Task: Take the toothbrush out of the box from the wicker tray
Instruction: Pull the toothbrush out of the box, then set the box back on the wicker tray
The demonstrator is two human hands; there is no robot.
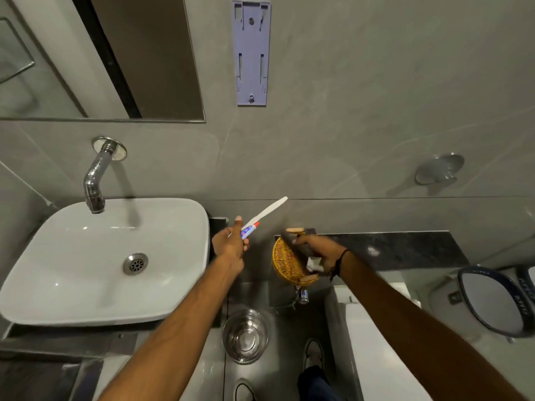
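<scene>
My left hand [231,246] is raised beside the sink and grips a white toothbrush [269,211], whose handle points up and to the right, together with a small toothpaste tube [249,229]. To its right, my right hand [318,251] holds a dark grey box [295,243] over the round wicker tray [285,264]. The tray stands on the dark stone ledge [405,247]. The box's open end is hidden under my fingers.
A white basin [86,256] with a chrome tap [97,175] fills the left. A steel bucket [244,335] stands on the floor below. A toilet cistern [373,342] and a blue-rimmed seat [492,302] lie to the right. My shoes [314,353] show at the bottom.
</scene>
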